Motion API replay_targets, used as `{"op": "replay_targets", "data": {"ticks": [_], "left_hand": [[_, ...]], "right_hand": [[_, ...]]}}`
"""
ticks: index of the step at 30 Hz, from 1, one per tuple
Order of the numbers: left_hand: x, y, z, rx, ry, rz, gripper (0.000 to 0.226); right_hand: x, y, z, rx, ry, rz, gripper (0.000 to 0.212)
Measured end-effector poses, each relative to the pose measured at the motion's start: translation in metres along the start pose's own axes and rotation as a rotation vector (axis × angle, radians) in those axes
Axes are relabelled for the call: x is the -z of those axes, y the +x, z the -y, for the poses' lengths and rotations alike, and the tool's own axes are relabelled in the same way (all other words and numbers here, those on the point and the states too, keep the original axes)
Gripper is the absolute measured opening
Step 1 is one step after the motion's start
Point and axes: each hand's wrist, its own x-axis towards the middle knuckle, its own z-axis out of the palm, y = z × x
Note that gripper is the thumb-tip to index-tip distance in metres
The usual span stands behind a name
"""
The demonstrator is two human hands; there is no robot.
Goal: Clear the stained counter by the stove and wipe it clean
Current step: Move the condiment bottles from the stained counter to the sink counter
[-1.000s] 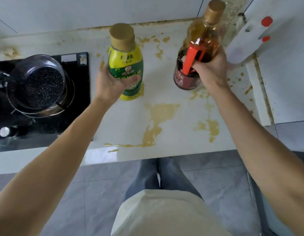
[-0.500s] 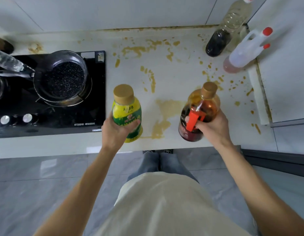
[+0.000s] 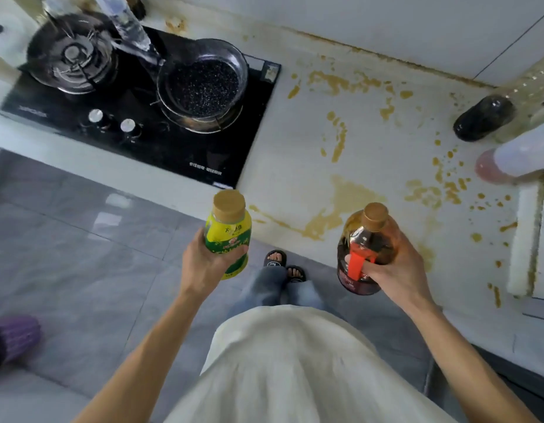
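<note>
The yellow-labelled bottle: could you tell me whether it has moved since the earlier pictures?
Yes: the yellow-labelled bottle has come off the stained counter, back past its front edge, and is now over the floor.

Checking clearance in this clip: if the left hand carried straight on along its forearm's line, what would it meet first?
Probably the stove's front right corner: the left hand, gripping the yellow bottle, is off the counter edge. Depth is unclear.

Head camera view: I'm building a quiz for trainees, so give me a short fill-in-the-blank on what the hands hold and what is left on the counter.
1. The left hand grips a bottle with a ____ label.
2. The right hand holds the amber bottle, whose handle is ____.
3. The pan of black grains sits on the ____.
4. The dark bottle stands on the stained ____.

Missing words: yellow and green; red; stove; counter
</note>
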Motion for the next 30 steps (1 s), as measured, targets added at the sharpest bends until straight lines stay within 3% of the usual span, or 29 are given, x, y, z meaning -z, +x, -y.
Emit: {"op": "replay_targets", "data": {"ticks": [14,21,30], "left_hand": [[0.045,-0.170,0.194,0.561,-0.236,-0.483,0.065],[0.076,-0.202,0.259,0.764,-0.317,-0.589,0.057],[0.183,-0.141,0.292,0.699,-0.403,-0.634,0.052]], "right_hand": [[-0.146,0.019,0.108,0.397,-0.163,0.487,0.066],[-0.253,-0.005,0.166,0.492,-0.275,0.631,0.071],[-0.342,-0.024,0.214,0.502,-0.368,0.620,0.066]]}}
